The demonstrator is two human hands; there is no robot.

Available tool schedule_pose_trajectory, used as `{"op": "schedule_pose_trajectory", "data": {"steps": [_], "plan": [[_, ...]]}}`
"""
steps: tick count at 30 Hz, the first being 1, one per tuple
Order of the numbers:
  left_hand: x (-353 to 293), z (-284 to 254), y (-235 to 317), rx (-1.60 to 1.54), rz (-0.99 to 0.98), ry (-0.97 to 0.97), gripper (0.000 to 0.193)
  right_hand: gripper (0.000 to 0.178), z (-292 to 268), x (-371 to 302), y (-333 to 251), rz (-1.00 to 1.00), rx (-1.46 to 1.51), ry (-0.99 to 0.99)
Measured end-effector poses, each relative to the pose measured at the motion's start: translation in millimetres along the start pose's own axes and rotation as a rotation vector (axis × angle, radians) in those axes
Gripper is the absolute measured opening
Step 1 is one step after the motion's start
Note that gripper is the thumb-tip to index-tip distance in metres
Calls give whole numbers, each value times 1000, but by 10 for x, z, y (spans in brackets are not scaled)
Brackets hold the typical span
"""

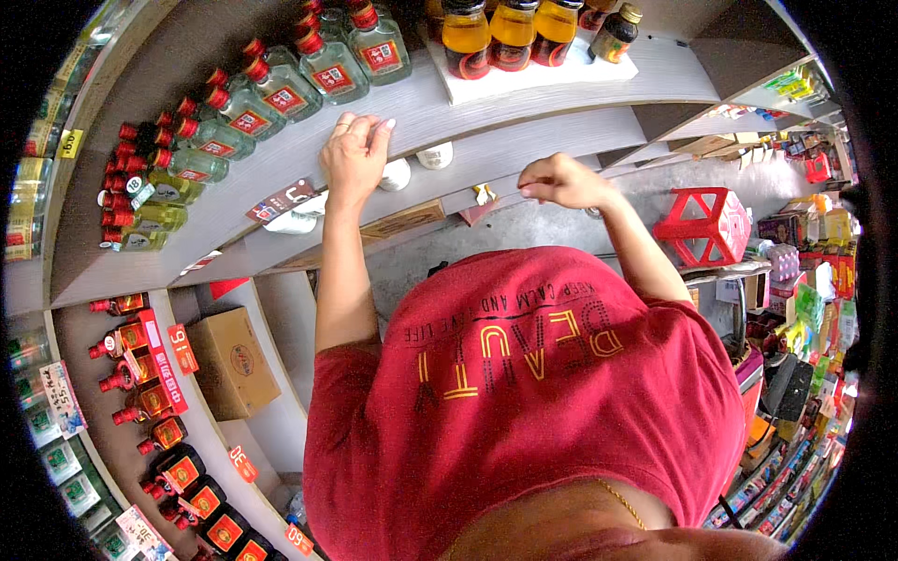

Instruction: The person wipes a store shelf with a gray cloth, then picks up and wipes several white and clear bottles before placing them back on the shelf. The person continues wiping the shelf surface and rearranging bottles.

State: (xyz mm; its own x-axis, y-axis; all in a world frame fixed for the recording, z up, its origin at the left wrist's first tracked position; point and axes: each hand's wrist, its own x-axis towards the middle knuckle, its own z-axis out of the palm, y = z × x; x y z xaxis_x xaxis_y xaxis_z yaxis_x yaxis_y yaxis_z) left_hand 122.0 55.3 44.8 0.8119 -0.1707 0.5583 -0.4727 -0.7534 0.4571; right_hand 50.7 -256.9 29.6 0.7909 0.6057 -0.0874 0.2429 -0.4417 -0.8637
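Note:
My left hand rests at the front edge of the grey shelf, its thumb apart from the bent fingers and nothing in its grasp. Just beyond it stand clear glass bottles with red caps and red labels, in rows curving to the left. Over the aisle to the right hangs my right hand, its fingers curled in toward the thumb, with no object showing in them. Amber-filled jars with dark lids and a small dark bottle stand on a white board farther back.
White rounded items sit on the lower shelf under the edge. Dark bottles with red labels and a cardboard box fill the shelves at lower left. A red plastic stool stands on the floor to the right, near piled packaged goods.

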Motion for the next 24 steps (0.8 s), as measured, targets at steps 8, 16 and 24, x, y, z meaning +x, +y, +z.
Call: {"op": "schedule_pose_trajectory", "data": {"steps": [8,16,24], "plan": [[-103,-12,-29,50,-32,-72,25,31,463,941,568,35,-512,88],[-177,-7,-297,-64,97,-74,17,11,698,594,190,-154,-580,21],[-14,-96,-22,-98,169,-181,25,28,1175,-920,844,614,-427,134]]}}
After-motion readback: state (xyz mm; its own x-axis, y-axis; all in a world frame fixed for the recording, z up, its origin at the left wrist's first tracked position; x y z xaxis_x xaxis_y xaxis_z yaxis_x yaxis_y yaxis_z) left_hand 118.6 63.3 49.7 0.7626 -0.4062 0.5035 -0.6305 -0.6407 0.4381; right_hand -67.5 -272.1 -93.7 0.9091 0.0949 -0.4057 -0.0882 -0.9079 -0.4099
